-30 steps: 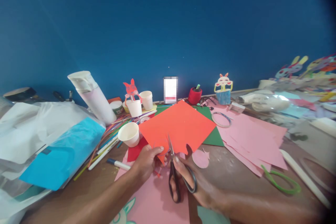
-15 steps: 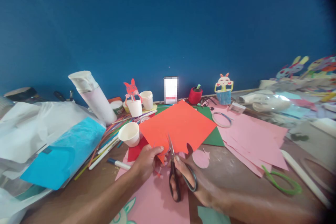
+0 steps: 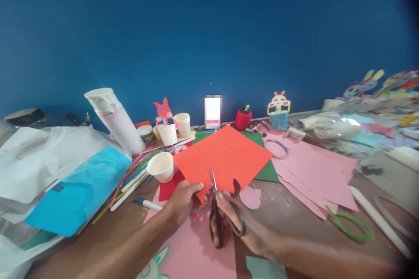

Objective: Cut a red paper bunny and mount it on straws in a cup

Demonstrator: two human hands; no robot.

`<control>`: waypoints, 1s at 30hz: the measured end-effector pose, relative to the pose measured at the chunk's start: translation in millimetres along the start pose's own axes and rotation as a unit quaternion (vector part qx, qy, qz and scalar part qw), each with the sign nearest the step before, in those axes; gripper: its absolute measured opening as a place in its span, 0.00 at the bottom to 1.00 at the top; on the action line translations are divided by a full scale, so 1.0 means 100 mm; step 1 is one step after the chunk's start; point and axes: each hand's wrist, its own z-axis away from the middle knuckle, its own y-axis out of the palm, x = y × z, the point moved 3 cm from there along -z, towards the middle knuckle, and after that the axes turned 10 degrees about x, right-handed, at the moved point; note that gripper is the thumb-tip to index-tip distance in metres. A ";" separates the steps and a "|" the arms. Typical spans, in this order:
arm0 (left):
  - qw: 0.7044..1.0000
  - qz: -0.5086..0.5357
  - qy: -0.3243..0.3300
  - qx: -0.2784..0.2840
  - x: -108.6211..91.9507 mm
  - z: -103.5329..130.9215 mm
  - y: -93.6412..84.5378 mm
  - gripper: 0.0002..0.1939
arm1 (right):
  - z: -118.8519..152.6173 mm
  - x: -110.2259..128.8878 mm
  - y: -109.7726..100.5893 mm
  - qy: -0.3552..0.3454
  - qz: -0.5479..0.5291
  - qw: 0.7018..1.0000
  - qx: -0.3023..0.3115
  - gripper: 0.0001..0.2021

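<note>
An orange sheet of paper (image 3: 225, 152) is held up over the table, its near edge cut in curves. My left hand (image 3: 185, 198) pinches its lower left part between thumb and fingers. In my right hand (image 3: 231, 213) is a pair of scissors (image 3: 215, 209) with black handles, thumb and fingers through the loops. The blades point away from me and lie at the paper's near edge. Below the hands lies a pink sheet (image 3: 206, 253) with a green-outlined drawing at its near left. A pink paper cutout (image 3: 250, 197) rests just right of the scissors.
White paper cups (image 3: 160, 168), pencils and a marker (image 3: 147, 204) lie to the left, beside a blue packet (image 3: 78, 192). Pink sheets (image 3: 314, 174), a green loop (image 3: 353, 226) and a white stick (image 3: 379, 222) are at right. A cup with a rabbit figure (image 3: 279, 117) stands behind.
The orange paper's right corner has shifted slightly to the right. The scissors' handles have moved slightly up and left. Both hands keep their hold.
</note>
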 end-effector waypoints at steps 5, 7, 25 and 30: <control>1.000 0.002 -0.008 0.003 0.02 0.00 -0.02 0.09 | 0.01 0.02 0.00 0.002 0.029 1.000 0.004 0.25; 1.000 0.006 -0.012 0.001 0.03 0.00 -0.03 0.09 | 0.01 0.01 0.00 0.006 0.033 0.999 0.002 0.26; 1.000 0.019 -0.016 -0.010 -0.01 0.00 0.00 0.07 | 0.02 0.04 -0.04 0.006 0.076 0.997 -0.015 0.27; 1.000 0.023 -0.014 -0.010 -0.01 0.00 -0.01 0.06 | 0.01 0.04 -0.04 0.003 0.078 0.997 -0.005 0.29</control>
